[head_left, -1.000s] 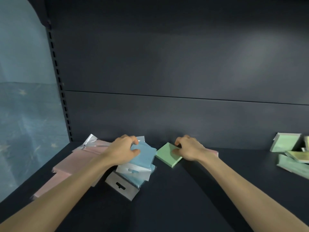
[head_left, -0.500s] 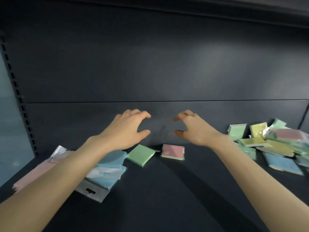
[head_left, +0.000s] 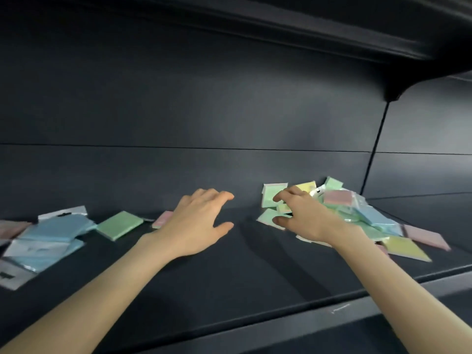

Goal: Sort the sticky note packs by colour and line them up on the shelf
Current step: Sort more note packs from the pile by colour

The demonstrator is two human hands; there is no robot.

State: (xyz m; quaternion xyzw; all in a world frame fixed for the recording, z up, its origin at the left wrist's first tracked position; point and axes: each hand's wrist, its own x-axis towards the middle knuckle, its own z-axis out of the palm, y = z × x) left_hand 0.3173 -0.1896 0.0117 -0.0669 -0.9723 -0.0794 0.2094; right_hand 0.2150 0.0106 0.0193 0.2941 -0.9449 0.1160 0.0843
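On the dark shelf (head_left: pixel 229 272) a mixed pile of sticky note packs (head_left: pixel 357 215) lies at the right: green, yellow, pink and blue. My right hand (head_left: pixel 304 218) hovers over the pile's left edge with spread, bent fingers and holds nothing; a green pack (head_left: pixel 270 198) stands just behind its fingertips. My left hand (head_left: pixel 199 223) hangs empty above the shelf's middle, fingers relaxed. At the left lie blue packs (head_left: pixel 51 233), one green pack (head_left: pixel 120 224), and a pink pack (head_left: pixel 162 219) partly hidden by my left hand.
Pink packs (head_left: pixel 10 228) show at the far left edge. The shelf's back panel (head_left: pixel 229 111) rises right behind the packs, and an upper shelf (head_left: pixel 332 26) overhangs. A vertical upright (head_left: pixel 375 146) stands behind the pile. The shelf's front lip (head_left: pixel 332 310) runs across the foreground.
Both hands let go of the blue and green packs at the left, lifted and travelled right. My right hand has arrived at the mixed pile. The view has swung right.
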